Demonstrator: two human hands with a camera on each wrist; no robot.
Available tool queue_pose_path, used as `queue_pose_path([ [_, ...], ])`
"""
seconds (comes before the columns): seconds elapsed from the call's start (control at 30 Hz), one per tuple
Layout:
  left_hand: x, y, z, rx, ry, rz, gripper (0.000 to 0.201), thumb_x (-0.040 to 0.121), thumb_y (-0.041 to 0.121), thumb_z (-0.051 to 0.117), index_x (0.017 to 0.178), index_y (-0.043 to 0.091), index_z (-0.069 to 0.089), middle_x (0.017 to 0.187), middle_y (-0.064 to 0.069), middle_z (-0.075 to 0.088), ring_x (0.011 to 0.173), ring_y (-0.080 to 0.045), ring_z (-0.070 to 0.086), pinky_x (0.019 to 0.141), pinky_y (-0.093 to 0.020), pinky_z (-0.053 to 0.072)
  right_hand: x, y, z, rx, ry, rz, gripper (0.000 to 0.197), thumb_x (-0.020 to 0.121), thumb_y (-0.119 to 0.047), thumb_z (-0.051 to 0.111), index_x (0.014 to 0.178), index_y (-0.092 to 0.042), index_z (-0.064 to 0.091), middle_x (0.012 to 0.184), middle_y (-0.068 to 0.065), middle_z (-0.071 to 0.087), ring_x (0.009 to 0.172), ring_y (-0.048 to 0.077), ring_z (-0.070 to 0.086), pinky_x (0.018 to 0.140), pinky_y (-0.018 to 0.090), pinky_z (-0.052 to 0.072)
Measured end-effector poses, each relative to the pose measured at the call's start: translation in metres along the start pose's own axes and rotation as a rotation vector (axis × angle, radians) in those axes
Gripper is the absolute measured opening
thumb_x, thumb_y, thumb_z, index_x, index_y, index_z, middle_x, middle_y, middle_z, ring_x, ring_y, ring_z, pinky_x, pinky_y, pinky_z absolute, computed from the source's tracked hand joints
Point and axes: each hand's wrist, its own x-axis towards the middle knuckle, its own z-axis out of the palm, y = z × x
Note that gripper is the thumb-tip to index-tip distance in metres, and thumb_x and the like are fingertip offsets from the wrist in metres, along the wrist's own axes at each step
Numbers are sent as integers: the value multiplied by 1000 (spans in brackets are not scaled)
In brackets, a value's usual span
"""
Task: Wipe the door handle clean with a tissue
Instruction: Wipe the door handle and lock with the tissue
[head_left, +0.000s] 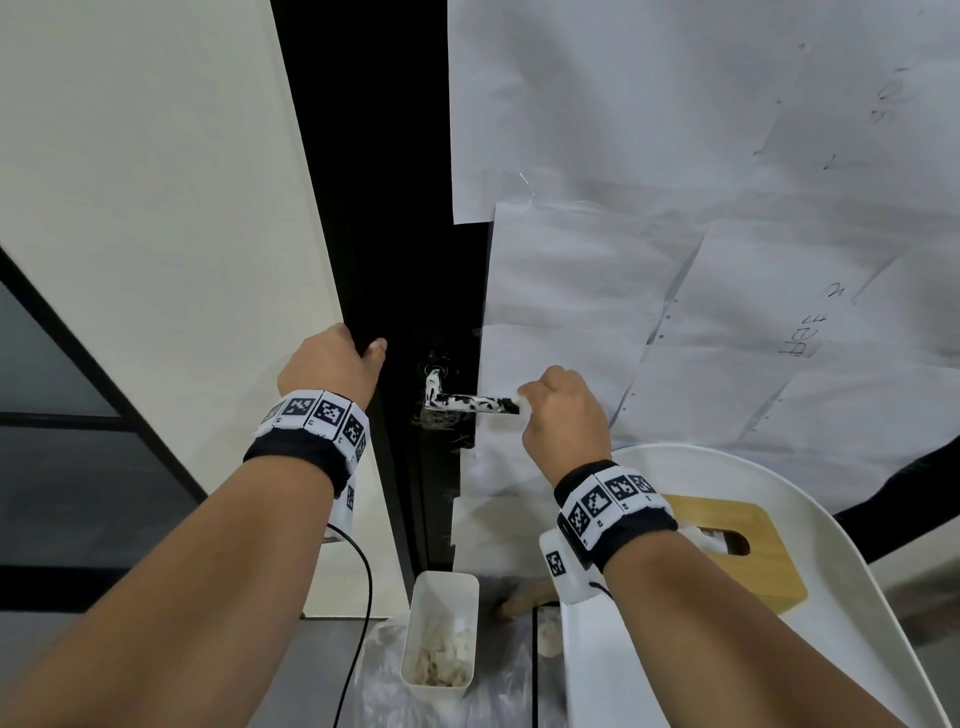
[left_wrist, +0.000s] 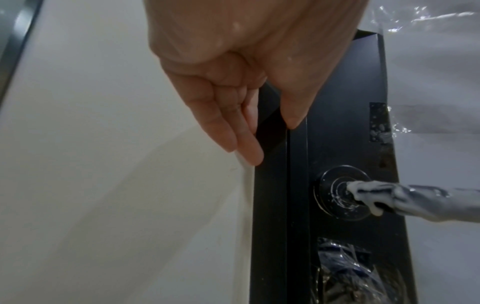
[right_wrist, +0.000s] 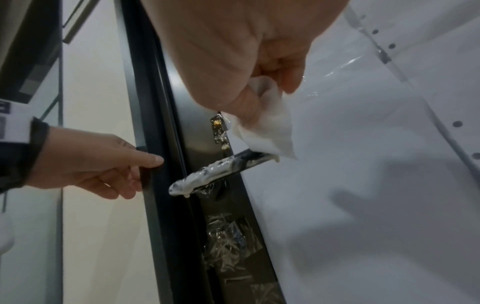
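Note:
The black lever door handle (head_left: 472, 403) (left_wrist: 415, 197) (right_wrist: 223, 167) juts from the dark door and is smeared with white paste along its length. My right hand (head_left: 540, 400) (right_wrist: 269, 93) pinches a crumpled white tissue (head_left: 519, 397) (right_wrist: 270, 131) and holds it against the handle's free end. My left hand (head_left: 337, 364) (left_wrist: 270, 133) (right_wrist: 103, 162) is left of the handle. It grips the edge of the black door frame (left_wrist: 270, 185), fingers on one side and thumb on the other.
White paper sheets (head_left: 675, 260) under clear film cover the door to the right of the handle. Below stands a white bin (head_left: 441, 577) with used tissues. A wooden tissue box (head_left: 753, 566) sits on a white curved seat (head_left: 805, 478) at lower right. A black cable (head_left: 366, 597) hangs from my left wrist.

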Motion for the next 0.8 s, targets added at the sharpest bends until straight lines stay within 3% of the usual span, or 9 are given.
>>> queue_pose_path([
  [0.17,0,0,-1,3,-3,-1,39,90,50,48,82,12,52,62,-2,48,62,-28,53,57,-31,39,2,1,9,-17,-20,-21,33,66,6,62,91,-12,73,95,7,60,88,30,50,67,31,35],
  [0.27,0,-1,-1,8,-2,-1,39,90,51,48,82,13,52,62,-2,49,62,-28,53,57,-31,41,0,-2,11,34,-67,-82,38,66,11,56,94,-7,73,88,7,62,83,29,50,66,31,38],
  [0.33,0,-1,-1,9,-2,0,40,90,51,48,82,13,52,63,-2,50,62,-27,54,57,-30,41,-1,2,6,69,-18,-72,42,62,13,55,93,-10,74,82,8,65,78,30,54,65,35,43],
  [0.47,0,0,-1,4,-5,-7,39,89,51,48,80,13,50,63,-2,49,63,-28,54,57,-30,40,-2,15,2,75,90,100,48,68,11,56,106,-15,71,81,10,65,80,33,56,67,38,46],
  [0.6,0,-1,0,-2,-5,-5,39,89,51,48,81,13,51,65,-3,51,65,-29,55,58,-31,42,2,14,10,202,-104,156,42,86,4,45,120,-11,63,100,16,61,99,34,55,81,39,49],
  [0.73,0,0,-1,3,-1,-2,40,90,51,48,81,12,50,65,-4,51,65,-29,55,58,-31,41,-1,10,15,360,-159,307,29,91,-3,44,111,2,63,108,22,64,104,38,58,91,39,47],
  [0.8,0,0,0,2,0,-2,40,90,51,48,79,13,49,64,-3,49,64,-28,55,57,-31,41,-5,12,16,471,-200,415,28,92,-8,46,112,1,64,110,19,67,107,35,60,93,34,47],
])
